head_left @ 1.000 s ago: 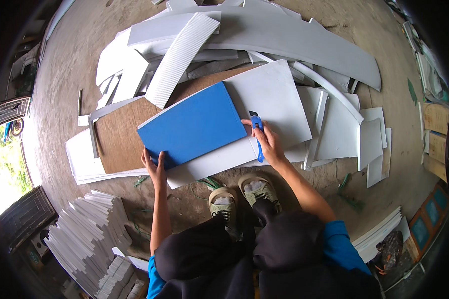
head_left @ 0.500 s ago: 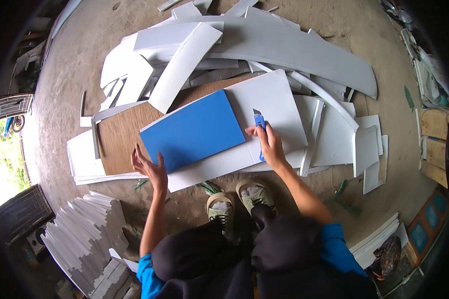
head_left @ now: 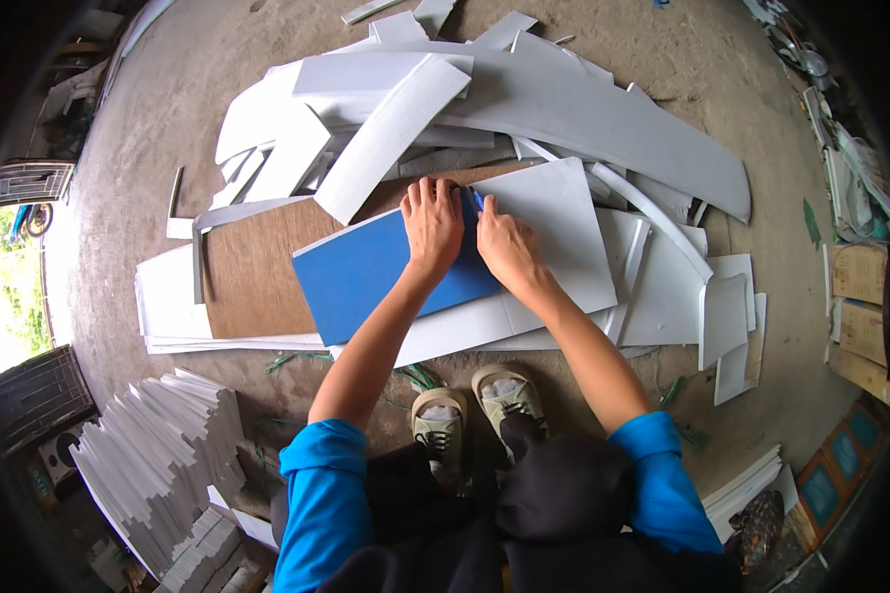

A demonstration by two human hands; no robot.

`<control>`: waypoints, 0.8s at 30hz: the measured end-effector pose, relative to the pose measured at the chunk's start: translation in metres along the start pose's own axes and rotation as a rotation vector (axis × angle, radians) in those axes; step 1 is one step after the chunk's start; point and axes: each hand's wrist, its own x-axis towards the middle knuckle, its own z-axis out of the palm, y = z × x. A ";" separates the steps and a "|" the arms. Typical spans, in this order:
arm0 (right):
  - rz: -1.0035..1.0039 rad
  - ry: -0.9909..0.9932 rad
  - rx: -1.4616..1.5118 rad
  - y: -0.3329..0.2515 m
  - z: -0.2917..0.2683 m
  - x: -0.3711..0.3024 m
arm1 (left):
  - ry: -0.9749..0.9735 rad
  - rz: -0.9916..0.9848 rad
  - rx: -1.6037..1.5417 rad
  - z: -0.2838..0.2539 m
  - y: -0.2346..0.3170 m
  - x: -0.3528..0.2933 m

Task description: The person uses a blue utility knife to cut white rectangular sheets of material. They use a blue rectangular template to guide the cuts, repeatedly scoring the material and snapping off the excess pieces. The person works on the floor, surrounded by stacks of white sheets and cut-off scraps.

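Note:
A flat blue rectangular board lies on a larger white board. My left hand rests on the blue board near its far right corner, palm down with fingers stretched toward the far edge. Close beside it, my right hand grips a blue utility knife at the blue board's far right edge. The blade is hidden from view. Beneath both boards is a brown wooden sheet.
Beyond the boards spreads a heap of white offcuts, with a ribbed strip slanting across it. Stacked white strips stand at lower left. My shoes are just short of the boards. Wooden boxes sit far right.
My left hand has come from the blue board's near left side onto its far right part. My right hand has brought the knife forward and left to that board's edge.

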 end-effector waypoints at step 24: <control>0.072 -0.319 0.052 0.012 -0.013 -0.073 | 0.110 -0.122 0.085 0.008 0.002 -0.006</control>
